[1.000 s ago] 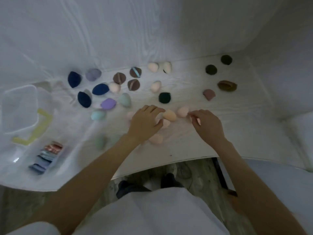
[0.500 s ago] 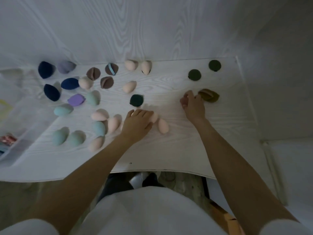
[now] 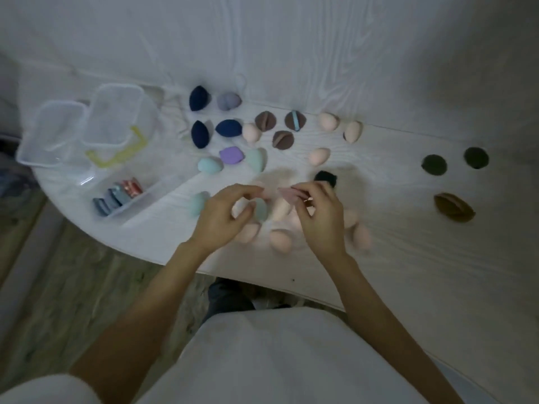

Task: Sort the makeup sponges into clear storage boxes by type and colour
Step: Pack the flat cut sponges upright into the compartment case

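A white wood-grain table (image 3: 408, 258) fills most of the view, with the person's pale top (image 3: 291, 360) at the near edge. At the far left stand two empty clear storage boxes (image 3: 84, 129), side by side, one with a yellow clip. Just near of them lies a longer clear box (image 3: 137, 196) with blue and red flat pieces inside.

Sponges are scattered across the table. Three navy sponges (image 3: 199, 134) and a grey-lilac sponge (image 3: 229, 101) sit at the far middle, a purple sponge (image 3: 231, 154) and mint sponges (image 3: 210, 165) just near of them. Three brown puffs (image 3: 282, 139) lie to their right, then peach sponges (image 3: 328, 121). Well apart at the right are two dark green puffs (image 3: 434, 164) and an olive-brown puff (image 3: 453, 211).

The left hand (image 3: 221, 214) and right hand (image 3: 319, 214) meet above a cluster of peach and mint sponges near the table's edge. Both pinch a pink puff (image 3: 284, 193) between them with curled fingers; it is blurred. A black puff (image 3: 326, 177) lies just beyond the right hand.
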Demonstrator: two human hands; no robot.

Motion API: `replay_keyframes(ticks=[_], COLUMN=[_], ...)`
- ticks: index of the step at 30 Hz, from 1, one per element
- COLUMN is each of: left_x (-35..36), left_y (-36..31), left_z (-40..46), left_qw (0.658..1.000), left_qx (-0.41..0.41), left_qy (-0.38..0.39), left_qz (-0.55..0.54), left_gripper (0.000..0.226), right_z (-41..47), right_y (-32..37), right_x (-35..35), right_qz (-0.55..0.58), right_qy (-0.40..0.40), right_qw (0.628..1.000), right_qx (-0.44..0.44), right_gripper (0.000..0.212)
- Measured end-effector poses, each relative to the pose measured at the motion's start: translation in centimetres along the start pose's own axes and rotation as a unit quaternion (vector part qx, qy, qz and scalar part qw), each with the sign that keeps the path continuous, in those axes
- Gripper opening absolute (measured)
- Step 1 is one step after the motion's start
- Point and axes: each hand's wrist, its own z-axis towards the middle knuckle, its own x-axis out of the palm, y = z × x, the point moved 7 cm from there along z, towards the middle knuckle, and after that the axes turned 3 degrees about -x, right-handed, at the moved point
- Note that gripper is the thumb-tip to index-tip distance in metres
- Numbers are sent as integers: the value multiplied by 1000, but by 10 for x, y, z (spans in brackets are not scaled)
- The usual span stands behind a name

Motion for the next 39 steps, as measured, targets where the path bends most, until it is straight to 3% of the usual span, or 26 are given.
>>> replay_keyframes(ticks=[3,9,15,23,27,31,35,39], left_x=[-69,-161,-171,-171,-178,-179,-178,-178], left_y=[65,154,208,217,216,218,220,219], left_z=[-26,-37,-27,-21,-23,-27,-29,-29], left_qw=[997,970,951,942,947,957,959,961], left_qx=[-76,-42,-37,54,71,60,71,78], left_qy=[-31,-23,106,121,81,44,25,8], left_qz=[5,240,288,307,304,280,275,266], left_gripper=[22,40,55,58,54,51,50,49], right_z=[14,40,54,52,40,39,47,53], right_y=[32,86,119,128,142,148,163,164], right_x=[70,169,240,273,291,311,319,322], right_qz=[41,54,31,38,-62,-267,-365,-384], right_qy=[80,108,111,24,21,38,58,89], right_qw=[996,991,991,997,996,949,911,902], right_qx=[16,61,70,56,-59,-163,-183,-175], right_gripper=[13,8,15,10,15,15,24,23])
